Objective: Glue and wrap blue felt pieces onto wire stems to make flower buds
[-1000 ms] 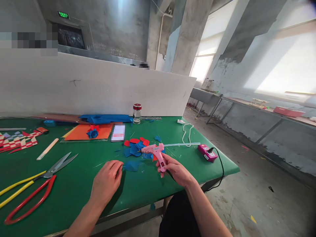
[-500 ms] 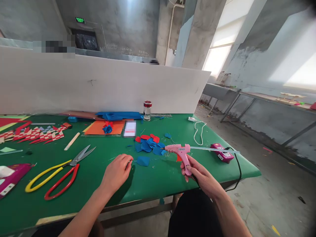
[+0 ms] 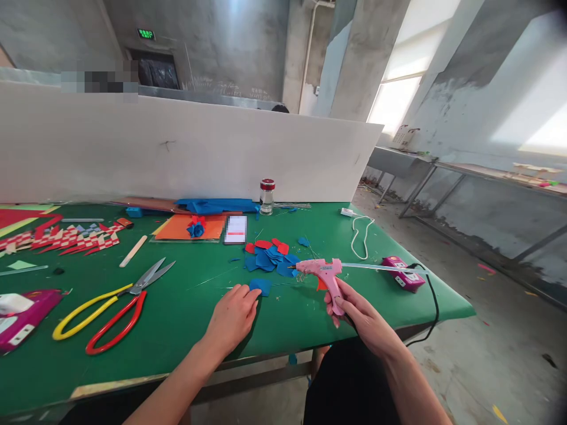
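Observation:
My left hand (image 3: 234, 314) is closed low over the green table, its thumb and fingertips pinched at the left edge of a small blue paper petal (image 3: 261, 287). The fingertips are partly hidden behind the hand. My right hand (image 3: 357, 307) grips the handle of a pink hot glue gun (image 3: 325, 270), its nozzle pointing left. A long clear glue stick (image 3: 367, 267) sticks out of the gun's back. Just behind the nozzle lies a pile of blue petals (image 3: 268, 258) with several red petals (image 3: 264, 244). Thin wires lie near my left hand.
Large scissors (image 3: 142, 286) with yellow and red handles lie open at left. Farther back are a glass jar (image 3: 266, 198), a phone (image 3: 235, 229), an orange sheet (image 3: 212, 229) bearing a red and blue paper flower (image 3: 195, 228), and a white cable (image 3: 354, 236). A purple power strip (image 3: 402, 273) sits at right.
My left hand has moved right, from beside the single blue petal up to its left edge. My right hand holds the glue gun almost still. The view has shifted slightly.

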The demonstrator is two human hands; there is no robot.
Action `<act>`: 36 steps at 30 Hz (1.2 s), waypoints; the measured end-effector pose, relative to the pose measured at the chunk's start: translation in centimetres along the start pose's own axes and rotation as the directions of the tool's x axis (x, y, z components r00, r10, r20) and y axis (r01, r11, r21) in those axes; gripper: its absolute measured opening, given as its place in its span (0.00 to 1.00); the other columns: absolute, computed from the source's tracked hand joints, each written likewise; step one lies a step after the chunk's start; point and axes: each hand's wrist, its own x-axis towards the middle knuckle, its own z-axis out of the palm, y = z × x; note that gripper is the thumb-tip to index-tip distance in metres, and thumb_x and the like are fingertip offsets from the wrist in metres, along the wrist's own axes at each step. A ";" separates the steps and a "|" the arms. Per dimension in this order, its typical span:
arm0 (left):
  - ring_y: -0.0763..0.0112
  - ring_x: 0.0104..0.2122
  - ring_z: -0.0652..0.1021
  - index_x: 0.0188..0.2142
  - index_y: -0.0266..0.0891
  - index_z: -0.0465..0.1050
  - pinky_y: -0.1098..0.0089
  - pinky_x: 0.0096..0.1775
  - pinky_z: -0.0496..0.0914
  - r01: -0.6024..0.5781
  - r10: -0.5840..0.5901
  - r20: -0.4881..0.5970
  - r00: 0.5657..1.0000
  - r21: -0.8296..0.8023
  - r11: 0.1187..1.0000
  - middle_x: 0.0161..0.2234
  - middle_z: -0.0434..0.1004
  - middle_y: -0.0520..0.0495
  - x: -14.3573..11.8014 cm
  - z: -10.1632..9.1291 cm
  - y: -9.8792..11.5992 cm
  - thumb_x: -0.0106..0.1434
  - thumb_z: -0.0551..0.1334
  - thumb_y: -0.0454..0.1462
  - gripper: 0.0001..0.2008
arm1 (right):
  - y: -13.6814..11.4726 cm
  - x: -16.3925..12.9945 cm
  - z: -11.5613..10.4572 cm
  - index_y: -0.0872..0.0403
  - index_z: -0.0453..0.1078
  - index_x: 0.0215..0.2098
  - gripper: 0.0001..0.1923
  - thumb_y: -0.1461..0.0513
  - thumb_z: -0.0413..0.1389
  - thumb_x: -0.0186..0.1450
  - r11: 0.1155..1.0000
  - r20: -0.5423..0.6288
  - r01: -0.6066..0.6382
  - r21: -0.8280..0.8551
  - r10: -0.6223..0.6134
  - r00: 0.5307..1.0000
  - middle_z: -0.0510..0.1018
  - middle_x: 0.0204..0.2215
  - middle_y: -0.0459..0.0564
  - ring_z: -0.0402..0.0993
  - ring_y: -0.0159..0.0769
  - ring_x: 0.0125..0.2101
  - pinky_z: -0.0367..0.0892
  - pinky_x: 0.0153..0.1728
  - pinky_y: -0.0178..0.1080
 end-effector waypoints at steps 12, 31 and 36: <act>0.60 0.38 0.72 0.51 0.37 0.73 0.60 0.42 0.70 -0.014 0.017 -0.060 0.998 0.046 0.999 0.36 0.73 0.42 -0.3 0.5 0.1 0.69 0.51 0.34 0.16 | 0.3 0.1 0.8 0.48 0.63 0.59 0.23 0.51 0.53 0.68 1.000 -0.039 -0.021 0.000 0.021 0.999 0.72 0.38 0.50 0.67 0.35 0.32 0.69 0.31 0.38; 0.54 0.52 0.69 0.53 0.42 0.73 0.54 0.48 0.66 -0.121 0.119 -0.033 0.992 -0.036 0.992 0.54 0.75 0.42 -0.4 0.0 0.8 0.69 0.54 0.39 0.16 | -1.2 0.1 -0.6 0.51 0.64 0.52 0.24 0.45 0.54 0.65 0.998 -0.330 0.028 -0.052 -0.044 0.943 0.75 0.35 0.50 0.69 0.36 0.29 0.68 0.27 0.37; 0.55 0.52 0.69 0.57 0.42 0.69 0.55 0.49 0.65 -0.222 0.227 0.034 0.973 -0.117 0.968 0.57 0.72 0.42 -0.6 0.0 2.1 0.69 0.55 0.42 0.19 | 0.0 1.1 -0.4 0.50 0.64 0.48 0.26 0.41 0.54 0.63 0.993 -0.329 0.075 -0.086 -0.099 0.939 0.75 0.31 0.48 0.68 0.35 0.26 0.65 0.21 0.35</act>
